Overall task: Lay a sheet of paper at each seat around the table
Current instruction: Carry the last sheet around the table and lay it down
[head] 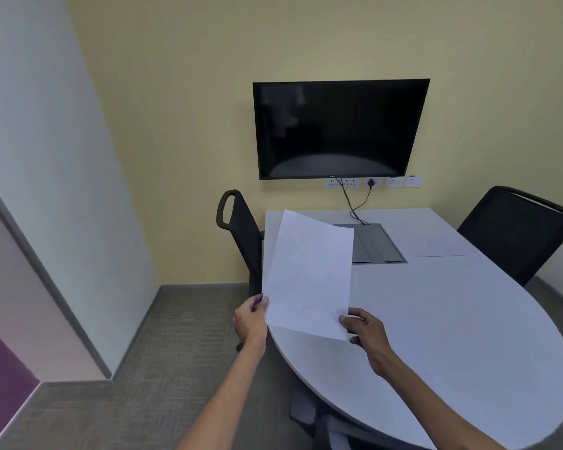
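Note:
I hold a white sheet of paper above the left edge of the white table. My left hand pinches its near left corner and my right hand grips its near right corner. The sheet tilts away from me, in front of the black chair at the table's left side. Another sheet lies flat on the table before the black chair at the right.
A grey cable box is set into the table's far middle, with a black cable running up to wall sockets. A dark screen hangs on the yellow wall. Grey carpet lies to the left.

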